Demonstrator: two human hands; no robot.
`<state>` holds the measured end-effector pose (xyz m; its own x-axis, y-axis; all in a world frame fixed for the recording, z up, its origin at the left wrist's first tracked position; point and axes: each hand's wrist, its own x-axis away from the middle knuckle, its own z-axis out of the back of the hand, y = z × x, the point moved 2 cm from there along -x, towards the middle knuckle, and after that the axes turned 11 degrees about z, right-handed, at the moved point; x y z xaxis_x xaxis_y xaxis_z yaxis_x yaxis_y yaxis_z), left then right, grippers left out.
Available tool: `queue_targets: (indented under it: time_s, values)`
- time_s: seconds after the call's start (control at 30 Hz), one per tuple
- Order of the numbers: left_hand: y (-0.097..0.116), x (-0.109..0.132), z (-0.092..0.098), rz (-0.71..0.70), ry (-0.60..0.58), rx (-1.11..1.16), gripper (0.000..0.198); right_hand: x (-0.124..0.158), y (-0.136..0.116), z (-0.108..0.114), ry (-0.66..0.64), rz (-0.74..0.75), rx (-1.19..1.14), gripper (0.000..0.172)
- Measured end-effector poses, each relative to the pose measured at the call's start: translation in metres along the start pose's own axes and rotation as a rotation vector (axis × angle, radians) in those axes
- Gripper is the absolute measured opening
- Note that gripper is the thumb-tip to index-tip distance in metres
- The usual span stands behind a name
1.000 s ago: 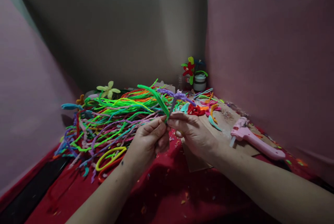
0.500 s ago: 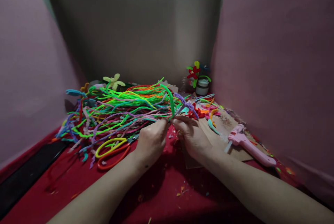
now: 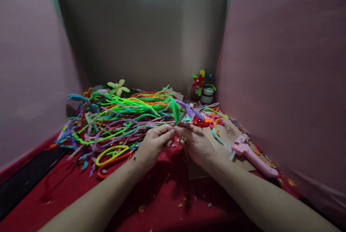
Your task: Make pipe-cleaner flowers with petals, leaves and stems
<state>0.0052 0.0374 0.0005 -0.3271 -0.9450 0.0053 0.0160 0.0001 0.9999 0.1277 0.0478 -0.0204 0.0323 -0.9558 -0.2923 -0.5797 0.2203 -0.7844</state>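
Both my hands meet over the red cloth, pinched together on one small piece. My left hand (image 3: pixel 154 143) grips the base of a green pipe cleaner (image 3: pixel 175 110) bent into a narrow loop that stands up from the fingers. My right hand (image 3: pixel 195 140) pinches the stem of a purple pipe-cleaner flower (image 3: pixel 191 109), whose petals spread just above and right of my fingertips. The green loop and the purple stem touch where my fingers close.
A big heap of coloured pipe cleaners (image 3: pixel 119 116) lies behind my left hand. Yellow-and-orange scissors (image 3: pixel 113 154) rest at its front. A pink glue gun (image 3: pixel 251 154) lies on cardboard (image 3: pixel 229 141) to the right. A small pot with pipe-cleaner flowers (image 3: pixel 207 89) stands in the corner.
The green pipe cleaner, a long arc one second ago, is now folded into a short upright loop beside the purple flower. My hands stay pinched together.
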Motion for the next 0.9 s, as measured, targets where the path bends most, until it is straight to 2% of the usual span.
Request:
queue_targets:
  time_s: [0.17, 0.37, 0.53, 0.73, 0.9]
  values:
    - [-0.006, -0.005, 0.004, 0.028, -0.097, 0.077, 0.030, 0.001, -0.005, -0.002, -0.067, 0.010, 0.034, 0.016]
    - [-0.009, -0.007, 0.003, 0.058, -0.169, 0.158, 0.024, 0.004, -0.009, -0.004, -0.073, 0.096, 0.012, 0.017]
    - [-0.009, -0.007, 0.003, 0.084, -0.206, 0.200, 0.024, 0.005, -0.010, -0.005, -0.089, 0.116, 0.031, 0.019]
    - [-0.003, -0.007, 0.003, 0.036, -0.193, 0.130, 0.028, 0.005, -0.014, -0.005, -0.076, 0.178, 0.124, 0.018]
    - [-0.004, -0.006, 0.004, 0.063, -0.266, 0.255, 0.020, 0.004, -0.008, -0.003, -0.147, 0.145, 0.107, 0.018]
